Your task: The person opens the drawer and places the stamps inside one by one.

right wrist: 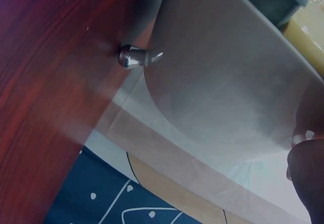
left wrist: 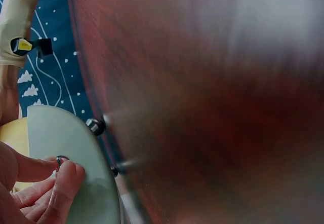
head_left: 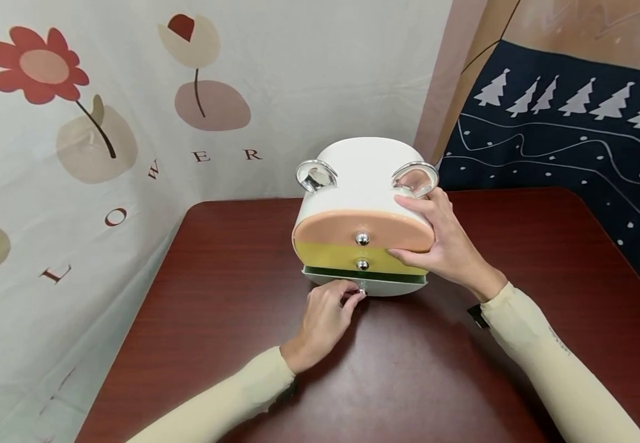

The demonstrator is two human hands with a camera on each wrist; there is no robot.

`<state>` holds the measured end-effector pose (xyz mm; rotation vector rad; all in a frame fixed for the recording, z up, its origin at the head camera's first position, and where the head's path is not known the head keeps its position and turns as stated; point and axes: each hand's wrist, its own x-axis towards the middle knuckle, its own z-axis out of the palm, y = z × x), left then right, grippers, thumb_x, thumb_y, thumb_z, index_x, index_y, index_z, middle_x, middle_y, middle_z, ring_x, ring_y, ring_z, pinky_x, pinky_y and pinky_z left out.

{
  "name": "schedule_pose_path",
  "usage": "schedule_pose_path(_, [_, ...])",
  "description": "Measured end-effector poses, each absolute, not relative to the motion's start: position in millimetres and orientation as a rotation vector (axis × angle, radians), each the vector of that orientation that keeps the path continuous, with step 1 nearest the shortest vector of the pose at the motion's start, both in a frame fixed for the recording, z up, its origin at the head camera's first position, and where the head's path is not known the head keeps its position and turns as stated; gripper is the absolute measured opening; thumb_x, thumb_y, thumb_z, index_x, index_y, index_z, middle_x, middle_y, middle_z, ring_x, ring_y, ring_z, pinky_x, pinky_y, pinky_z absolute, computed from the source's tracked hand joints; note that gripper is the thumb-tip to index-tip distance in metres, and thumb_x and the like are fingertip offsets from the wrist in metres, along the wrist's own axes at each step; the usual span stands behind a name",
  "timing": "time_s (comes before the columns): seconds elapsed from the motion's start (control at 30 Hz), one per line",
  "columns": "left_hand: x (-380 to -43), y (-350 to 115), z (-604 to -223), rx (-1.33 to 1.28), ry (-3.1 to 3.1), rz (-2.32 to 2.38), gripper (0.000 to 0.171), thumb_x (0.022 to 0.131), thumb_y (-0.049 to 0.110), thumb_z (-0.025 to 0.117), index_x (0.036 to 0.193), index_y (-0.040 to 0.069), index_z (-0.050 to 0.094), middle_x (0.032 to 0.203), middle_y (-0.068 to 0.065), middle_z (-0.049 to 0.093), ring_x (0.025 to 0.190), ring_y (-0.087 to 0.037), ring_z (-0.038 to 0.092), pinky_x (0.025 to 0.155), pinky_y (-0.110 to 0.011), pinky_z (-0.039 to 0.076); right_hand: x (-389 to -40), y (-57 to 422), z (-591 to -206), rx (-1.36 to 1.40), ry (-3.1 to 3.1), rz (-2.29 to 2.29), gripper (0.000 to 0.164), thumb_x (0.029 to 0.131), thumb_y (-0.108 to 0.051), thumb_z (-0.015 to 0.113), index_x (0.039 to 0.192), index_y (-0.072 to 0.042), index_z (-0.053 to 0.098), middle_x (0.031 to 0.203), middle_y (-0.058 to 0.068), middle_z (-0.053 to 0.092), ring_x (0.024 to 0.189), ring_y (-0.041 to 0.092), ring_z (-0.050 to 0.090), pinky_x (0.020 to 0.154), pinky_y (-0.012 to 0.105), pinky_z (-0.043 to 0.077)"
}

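Observation:
A small rounded drawer cabinet with a white shell [head_left: 370, 160] and silver ears [head_left: 415, 178] stands on the table. Its front has an orange top drawer [head_left: 325, 231], a yellow middle drawer [head_left: 325, 255] and a pale green bottom drawer [head_left: 394, 288]. The green one is pulled out slightly, showing a dark gap above its front. With thumb and finger, my left hand [head_left: 325, 314] pinches the round silver knob [left wrist: 62, 159] of this green drawer. My right hand [head_left: 453, 246] grips the cabinet's right side, thumb across the yellow front and fingers up by the right ear.
The cabinet rests on short silver feet [right wrist: 132, 57] on a dark red wooden table [head_left: 231, 246]. Behind it hangs a pale flower-print cloth [head_left: 309, 74], and a navy cloth with white trees [head_left: 564, 141] hangs at the right.

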<state>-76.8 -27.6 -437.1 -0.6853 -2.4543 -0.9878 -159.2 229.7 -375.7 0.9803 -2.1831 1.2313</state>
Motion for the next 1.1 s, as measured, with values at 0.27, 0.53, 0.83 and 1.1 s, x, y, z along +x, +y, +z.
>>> schedule_pose_path(0.27, [-87.4, -24.6, -435.4, -0.705, -2.463, -0.974, 0.010, 0.091, 0.006, 0.089, 0.096, 0.004, 0.080, 0.089, -0.003, 0.079, 0.082, -0.018, 0.077, 0.074, -0.038, 0.061, -154.1, 232.8, -373.7, 1.008, -2.157, 1.222, 0.095, 0.065, -0.007, 0.102, 0.149, -0.008, 0.057, 0.148, 0.027, 0.048, 0.135, 0.035, 0.042, 0.101, 0.049, 0.034])
schedule_pose_path(0.53, [-87.4, -20.0, -432.8, -0.721, -2.479, -0.945, 0.013, 0.092, 0.006, 0.088, 0.098, 0.004, 0.077, 0.091, -0.005, 0.078, 0.083, -0.023, 0.076, 0.074, -0.042, 0.061, -152.5, 239.2, -369.7, 1.019, -2.140, 1.227, 0.083, 0.083, -0.039, 0.097, 0.149, -0.007, 0.058, 0.149, 0.027, 0.048, 0.136, 0.036, 0.041, 0.103, 0.049, 0.032])
schedule_pose_path(0.83, [-64.8, -46.6, -403.6, -1.184, -2.346, -0.394, 0.059, 0.095, 0.038, 0.084, 0.139, 0.003, 0.066, 0.137, -0.015, 0.067, 0.130, -0.033, 0.063, 0.099, -0.047, 0.054, -130.6, 247.5, -385.8, 0.988, -2.172, 1.037, 0.077, 0.106, -0.056, 0.066, 0.159, -0.002, 0.046, 0.168, 0.024, 0.036, 0.152, 0.040, 0.035, 0.118, 0.050, 0.027])
schedule_pose_path(1.1, [-45.7, -80.4, -351.3, -1.355, -2.282, -0.066, 0.098, 0.091, 0.083, 0.058, 0.168, 0.025, 0.043, 0.175, -0.016, 0.031, 0.158, -0.049, 0.030, 0.120, -0.077, 0.022, -81.0, 262.1, -394.0, 0.968, -2.108, 0.718, 0.061, 0.111, -0.039, 0.057, 0.151, 0.007, 0.057, 0.153, 0.031, 0.054, 0.129, 0.049, 0.056, 0.110, 0.043, 0.040])
